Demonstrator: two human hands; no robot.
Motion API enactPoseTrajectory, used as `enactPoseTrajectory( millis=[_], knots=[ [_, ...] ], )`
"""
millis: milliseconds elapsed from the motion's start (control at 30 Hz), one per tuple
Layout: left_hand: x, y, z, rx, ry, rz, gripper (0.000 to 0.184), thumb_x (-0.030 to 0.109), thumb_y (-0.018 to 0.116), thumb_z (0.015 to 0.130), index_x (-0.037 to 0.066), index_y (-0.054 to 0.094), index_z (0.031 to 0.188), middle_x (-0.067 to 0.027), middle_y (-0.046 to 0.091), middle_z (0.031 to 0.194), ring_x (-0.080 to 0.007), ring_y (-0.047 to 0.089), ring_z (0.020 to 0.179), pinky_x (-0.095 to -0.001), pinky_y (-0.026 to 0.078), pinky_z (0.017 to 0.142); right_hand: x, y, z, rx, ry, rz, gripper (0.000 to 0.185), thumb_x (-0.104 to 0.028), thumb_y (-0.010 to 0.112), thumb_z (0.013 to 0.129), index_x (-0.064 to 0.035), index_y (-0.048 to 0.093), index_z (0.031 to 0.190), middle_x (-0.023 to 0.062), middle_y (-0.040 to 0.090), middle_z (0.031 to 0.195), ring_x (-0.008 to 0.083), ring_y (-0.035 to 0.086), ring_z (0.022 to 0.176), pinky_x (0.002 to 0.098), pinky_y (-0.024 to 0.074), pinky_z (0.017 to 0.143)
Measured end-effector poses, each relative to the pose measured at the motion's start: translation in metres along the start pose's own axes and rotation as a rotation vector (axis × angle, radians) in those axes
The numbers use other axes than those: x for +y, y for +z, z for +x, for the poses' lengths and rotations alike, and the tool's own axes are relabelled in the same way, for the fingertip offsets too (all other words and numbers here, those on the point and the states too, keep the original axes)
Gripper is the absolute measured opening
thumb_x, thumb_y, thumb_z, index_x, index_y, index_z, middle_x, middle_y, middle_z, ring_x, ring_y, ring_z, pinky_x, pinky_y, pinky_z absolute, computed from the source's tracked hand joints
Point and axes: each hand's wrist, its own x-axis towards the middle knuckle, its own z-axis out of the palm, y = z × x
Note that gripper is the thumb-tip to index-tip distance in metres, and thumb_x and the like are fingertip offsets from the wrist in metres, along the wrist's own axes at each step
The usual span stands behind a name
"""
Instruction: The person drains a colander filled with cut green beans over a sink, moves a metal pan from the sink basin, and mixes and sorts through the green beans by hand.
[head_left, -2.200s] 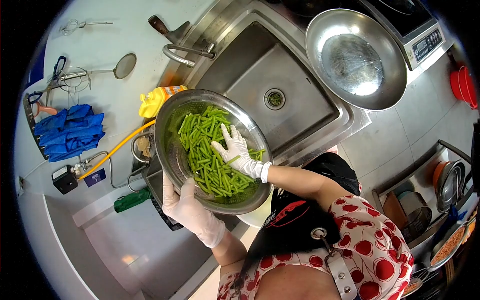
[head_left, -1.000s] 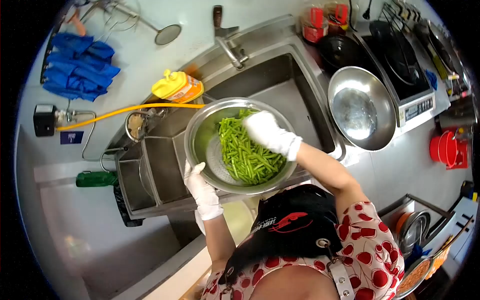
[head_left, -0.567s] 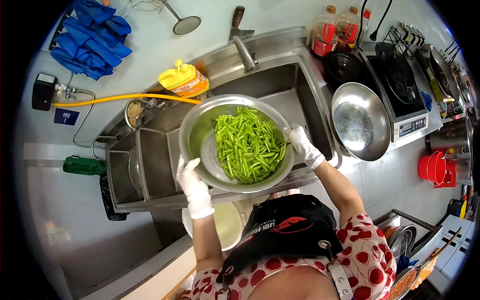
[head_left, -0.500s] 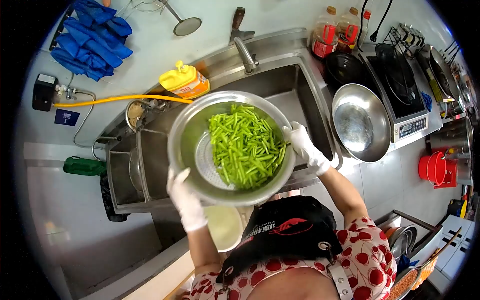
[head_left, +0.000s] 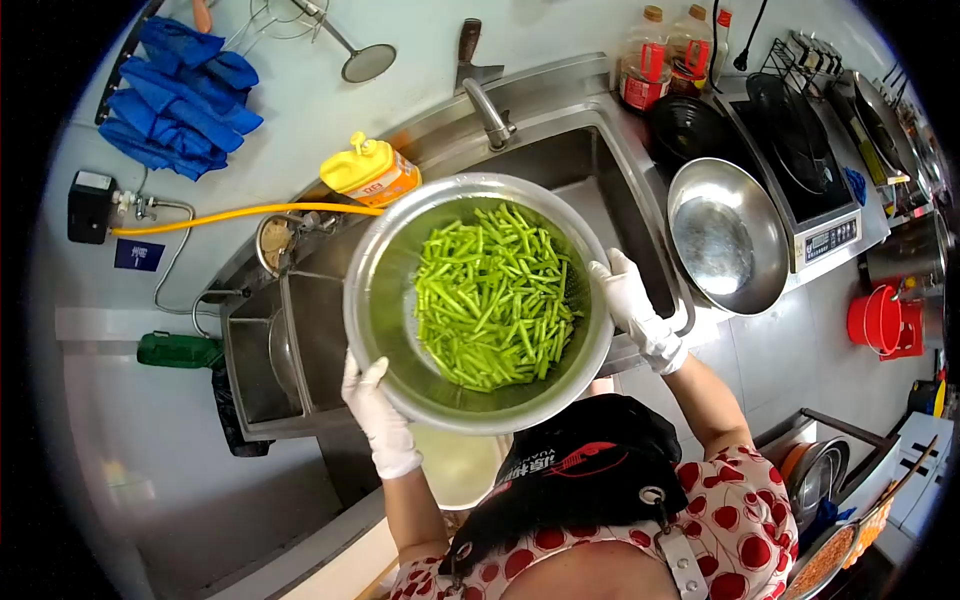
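Observation:
A wide metal colander (head_left: 384, 310) is held up in front of the sink, between my two white-gloved hands. Inside lies a heap of cut green beans (head_left: 495, 300), spread over most of its base. My left hand (head_left: 380, 415) grips the rim at the lower left, thumb showing on top. On the right side of the rim, my right hand (head_left: 640, 312) is closed, its fingers partly hidden underneath. Below the colander, a pale bucket (head_left: 460, 468) shows partly, close to my black apron (head_left: 590, 460).
Behind the colander is a steel sink (head_left: 585, 190) with a tap (head_left: 488, 115). A yellow jug (head_left: 372, 172) stands at its back edge. An empty-looking metal bowl (head_left: 725, 240) sits to the right, beside an induction cooker (head_left: 825, 240). A cleaver (head_left: 475, 60) hangs on the wall.
The colander has moved slightly right and toward my body, with both hands still on it. The beans have shifted left and spread, covering more of the perforated base.

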Motion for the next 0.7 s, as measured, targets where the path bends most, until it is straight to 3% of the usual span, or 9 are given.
enactPoseTrajectory(
  millis=[67,100,167,267,400,500,567,667,700],
  knots=[
    [-0.006,0.003,0.01,0.011,0.012,0.131,0.051,-0.003,0.05,0.075,-0.004,0.051,0.126,-0.0117,0.056,0.121,-0.0202,0.053,0.11,-0.0305,0.04,0.096,0.033,0.016,0.012,0.124,-0.062,-0.015,0.035,-0.017,0.057,0.089,0.0098,0.052,0.111,0.0142,0.062,0.094,0.0169,0.057,0.085,0.0296,0.0468,0.073],
    [-0.023,-0.002,0.025,-0.012,0.05,0.209,0.051,-0.006,0.051,0.074,-0.004,0.053,0.125,-0.0113,0.058,0.12,-0.0191,0.056,0.105,-0.0283,0.043,0.092,0.017,0.017,0.011,0.106,0.103,0.046,0.05,-0.019,0.057,0.09,0.013,0.044,0.125,0.0221,0.058,0.114,0.0232,0.057,0.102,0.0307,0.0457,0.085],
    [-0.044,-0.015,0.059,0.025,0.003,0.132,0.051,-0.009,0.052,0.072,-0.004,0.056,0.122,-0.0103,0.061,0.115,-0.0186,0.059,0.098,-0.0267,0.046,0.088,0.014,0.002,0.019,-0.142,0.228,0.056,0.058,-0.02,0.057,0.089,0.0146,0.036,0.131,0.0269,0.05,0.127,0.0276,0.053,0.114,0.0316,0.0419,0.095],
    [-0.026,-0.007,0.062,-0.047,0.034,0.121,0.049,-0.01,0.053,0.072,-0.004,0.058,0.12,-0.01,0.064,0.109,-0.0185,0.061,0.092,-0.027,0.047,0.086,0.019,0.008,0.01,0.027,0.192,0.012,0.059,-0.02,0.058,0.088,0.0161,0.036,0.13,0.0261,0.054,0.121,0.0283,0.057,0.108,0.0315,0.0445,0.091],
    [0.033,0.032,0.047,-0.136,0.063,0.244,0.042,-0.005,0.051,0.077,-0.006,0.057,0.118,-0.0109,0.063,0.107,-0.0185,0.06,0.094,-0.0272,0.046,0.087,0.005,0.013,0.009,0.016,0.285,0.177,0.051,-0.017,0.056,0.084,0.0144,0.046,0.123,0.0273,0.059,0.113,0.0324,0.059,0.105,0.0337,0.0457,0.089],
    [0.06,0.043,0.049,-0.274,0.1,0.279,0.041,0.0,0.053,0.08,-0.007,0.055,0.12,-0.0124,0.061,0.11,-0.0187,0.059,0.096,-0.0296,0.045,0.089,-0.017,0.001,0.013,-0.152,0.356,0.234,0.032,-0.015,0.054,0.08,0.0084,0.06,0.101,0.0211,0.065,0.089,0.0285,0.064,0.086,0.0357,0.0506,0.072],
    [0.079,0.056,0.044,-0.266,0.081,0.31,0.039,0.003,0.054,0.081,-0.009,0.054,0.119,-0.013,0.06,0.113,-0.0193,0.058,0.099,-0.0297,0.043,0.091,-0.029,-0.009,0.021,-0.279,0.387,0.146,0.028,-0.015,0.056,0.081,0.0041,0.062,0.1,0.0182,0.065,0.088,0.0263,0.065,0.085,0.035,0.0507,0.071],
    [0.104,0.055,0.049,-0.304,0.081,0.303,0.037,0.004,0.054,0.084,-0.01,0.053,0.118,-0.0147,0.06,0.112,-0.0204,0.057,0.101,-0.0298,0.044,0.092,-0.055,-0.024,0.027,-0.422,0.109,-0.338,0.024,-0.015,0.054,0.085,-0.0062,0.065,0.104,0.0094,0.068,0.093,0.0243,0.066,0.088,0.0323,0.0525,0.072],
    [0.11,0.054,0.05,-0.303,0.091,0.305,0.036,0.004,0.054,0.085,-0.011,0.053,0.118,-0.0152,0.06,0.112,-0.0204,0.058,0.101,-0.0298,0.045,0.092,-0.065,-0.025,0.026,-0.398,0.286,-0.228,0.024,-0.016,0.052,0.087,-0.0078,0.065,0.105,0.0085,0.068,0.093,0.0232,0.066,0.09,0.0315,0.0524,0.073]
  ],
)
